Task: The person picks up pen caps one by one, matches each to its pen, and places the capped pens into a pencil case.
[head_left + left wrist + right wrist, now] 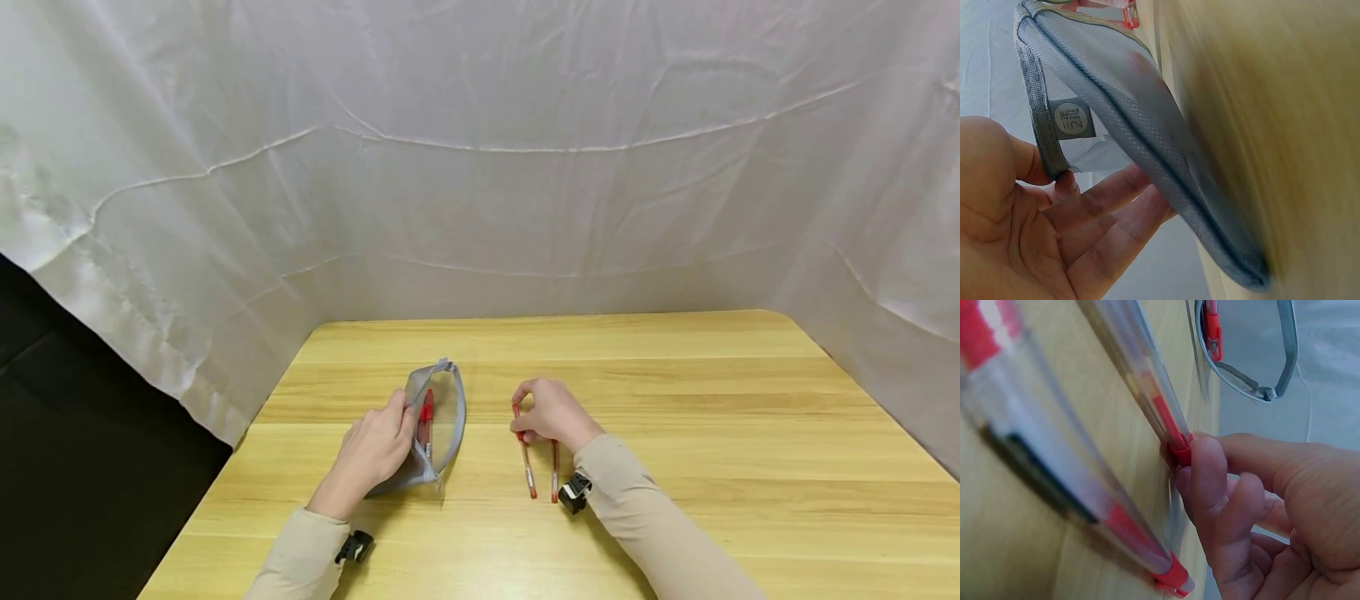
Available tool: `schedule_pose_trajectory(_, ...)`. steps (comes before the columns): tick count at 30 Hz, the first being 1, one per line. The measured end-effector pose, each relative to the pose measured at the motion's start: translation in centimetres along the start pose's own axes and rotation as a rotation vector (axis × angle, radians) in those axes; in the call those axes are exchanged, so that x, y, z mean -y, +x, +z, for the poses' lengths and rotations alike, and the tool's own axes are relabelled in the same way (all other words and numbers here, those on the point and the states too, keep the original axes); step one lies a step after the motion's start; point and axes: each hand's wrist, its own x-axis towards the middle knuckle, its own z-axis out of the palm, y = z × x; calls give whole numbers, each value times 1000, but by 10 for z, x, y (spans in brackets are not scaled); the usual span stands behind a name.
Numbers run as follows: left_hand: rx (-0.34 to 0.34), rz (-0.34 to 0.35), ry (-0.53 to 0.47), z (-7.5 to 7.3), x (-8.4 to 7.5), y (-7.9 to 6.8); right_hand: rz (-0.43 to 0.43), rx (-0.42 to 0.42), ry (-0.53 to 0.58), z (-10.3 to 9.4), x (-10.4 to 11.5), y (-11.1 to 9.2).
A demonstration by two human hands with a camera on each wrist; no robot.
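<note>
My left hand (375, 446) grips the edge of a grey-blue mesh zipper pouch (459, 417), thumb and fingers on either side of its fabric tag (1072, 119). The pouch's mouth gapes toward the right, and a red-capped pen (426, 408) shows inside it. To the right, my right hand (555, 412) pinches a clear-barrelled red pen (528, 475) near its red-capped end. Beside that pen, a second red pen (555, 475) lies on the table, its far end hidden by my right hand; it runs alongside in the right wrist view.
The light wood table (712, 400) extends well to the right of both hands. A pale hanging cloth (525, 217) encloses the back and sides. Dark material (82, 467) lies beyond the table's left edge.
</note>
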Motion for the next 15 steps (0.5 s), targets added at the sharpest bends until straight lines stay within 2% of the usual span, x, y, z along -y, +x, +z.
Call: schedule_pose_trajectory(15,-11,-3,5,0,-1,0,-50,23,30,4,1,6)
